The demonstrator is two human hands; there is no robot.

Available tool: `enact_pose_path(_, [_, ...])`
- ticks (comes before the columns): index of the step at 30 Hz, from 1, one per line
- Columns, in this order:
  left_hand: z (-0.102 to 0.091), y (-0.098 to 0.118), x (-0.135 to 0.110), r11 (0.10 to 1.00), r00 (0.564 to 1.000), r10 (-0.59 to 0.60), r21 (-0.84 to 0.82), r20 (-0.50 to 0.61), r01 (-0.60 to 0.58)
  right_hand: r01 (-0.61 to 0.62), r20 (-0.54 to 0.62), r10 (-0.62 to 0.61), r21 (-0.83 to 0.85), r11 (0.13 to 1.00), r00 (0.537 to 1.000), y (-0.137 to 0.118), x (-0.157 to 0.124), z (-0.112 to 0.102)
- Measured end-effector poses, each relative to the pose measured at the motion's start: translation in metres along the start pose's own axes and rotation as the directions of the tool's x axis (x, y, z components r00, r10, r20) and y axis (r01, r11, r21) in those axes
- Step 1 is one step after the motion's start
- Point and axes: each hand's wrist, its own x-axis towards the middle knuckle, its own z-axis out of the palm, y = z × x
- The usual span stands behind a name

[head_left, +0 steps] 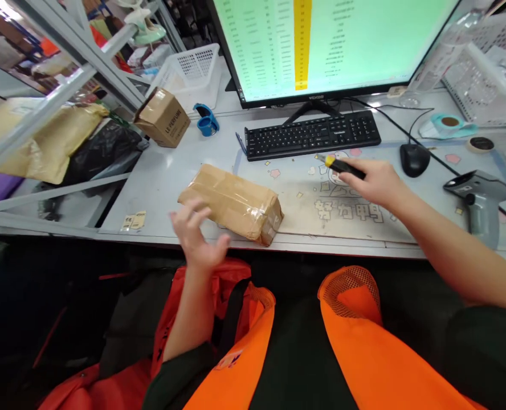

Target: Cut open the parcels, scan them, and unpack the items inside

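A brown taped parcel (236, 199) lies at a slant near the front edge of the desk. My left hand (199, 236) is raised at its left end, fingers spread and slightly blurred, holding nothing; whether it touches the parcel I cannot tell. In my right hand (376, 181) is a black and yellow utility knife (341, 165), its tip pointing left over the desk mat (300, 199). The knife is above and to the right of the parcel, apart from it.
Behind the mat are a black keyboard (313, 135) and a monitor (338, 45). A mouse (414, 159) and a grey barcode scanner (481, 205) are on the right. To the left stand a small carton (163, 118), a blue tape dispenser (207, 122) and a metal rack (56, 97).
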Motion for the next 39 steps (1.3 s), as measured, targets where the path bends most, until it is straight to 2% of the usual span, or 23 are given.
enact_pose_path(2, [-0.011,-0.025,0.012,0.996,0.994,-0.087,-0.009,0.066,0.088,0.035,0.032,-0.035,0.025,0.999,0.999,-0.025,-0.016,-0.011])
enact_pose_path(4, [-0.012,-0.03,0.018,0.993,0.986,-0.105,-0.044,0.129,0.111,0.089,0.03,-0.09,0.049,0.995,0.995,-0.06,-0.027,-0.023])
enact_pose_path(6, [-0.006,-0.01,0.015,0.996,0.993,-0.091,-0.005,0.073,0.091,0.187,0.046,-0.189,0.055,0.981,0.981,-0.098,-0.031,-0.036])
enact_pose_path(10, [0.017,0.056,-0.007,0.985,0.99,-0.066,0.148,-0.125,0.084,0.389,0.169,-0.379,-0.03,0.921,0.91,-0.158,-0.024,-0.049])
enact_pose_path(13, [0.029,0.078,-0.019,0.993,0.984,-0.062,0.089,-0.168,0.078,0.47,0.267,-0.428,-0.12,0.874,0.864,-0.18,-0.016,-0.046])
enact_pose_path(16, [0.033,0.076,-0.021,0.994,0.984,-0.079,0.064,-0.16,0.09,0.519,0.354,-0.441,-0.167,0.838,0.825,-0.191,-0.012,-0.041])
enact_pose_path(21, [0.033,0.07,-0.017,0.996,0.969,0.014,0.086,-0.246,0.007,0.525,0.424,-0.402,-0.229,0.82,0.812,-0.217,-0.001,-0.033])
enact_pose_path(24, [0.035,0.069,-0.018,0.999,0.972,-0.001,0.05,-0.237,0.013,0.541,0.479,-0.399,-0.203,0.816,0.782,-0.227,0.015,-0.033])
enact_pose_path(27, [0.038,0.067,-0.02,0.999,0.979,-0.04,0.023,-0.2,0.045,0.548,0.536,-0.371,-0.216,0.808,0.758,-0.206,0.03,-0.054])
enact_pose_path(29, [0.039,0.067,-0.022,0.999,0.975,-0.023,0.029,-0.222,0.03,0.486,0.538,-0.274,-0.302,0.82,0.797,-0.17,0.031,-0.081])
enact_pose_path(31, [0.034,0.07,-0.022,0.999,0.966,0.016,0.054,-0.258,-0.002,0.321,0.498,-0.053,-0.472,0.821,0.866,-0.123,0.021,-0.11])
enact_pose_path(32, [0.028,0.072,-0.02,0.998,0.967,0.028,0.069,-0.254,-0.01,0.202,0.454,0.101,-0.571,0.796,0.885,-0.098,0.013,-0.121])
enact_pose_path(33, [0.02,0.073,-0.017,0.996,0.974,0.035,0.082,-0.225,-0.017,0.078,0.402,0.256,-0.651,0.755,0.879,-0.075,0.003,-0.127])
enact_pose_path(35, [0.001,0.071,-0.002,0.997,0.997,0.031,0.066,-0.077,-0.026,-0.132,0.311,0.481,-0.714,0.687,0.82,-0.037,-0.019,-0.123])
enact_pose_path(36, [-0.009,0.067,0.01,0.999,0.999,0.023,0.03,0.04,-0.024,-0.212,0.281,0.541,-0.705,0.677,0.792,-0.024,-0.029,-0.114])
enact_pose_path(37, [-0.017,0.06,0.026,1.0,0.986,0.023,-0.018,0.166,-0.02,-0.274,0.261,0.57,-0.675,0.685,0.779,-0.015,-0.038,-0.101])
enact_pose_path(39, [-0.027,0.044,0.064,0.995,0.904,0.043,-0.097,0.426,-0.001,-0.364,0.208,0.579,-0.601,0.711,0.788,-0.01,-0.048,-0.072])
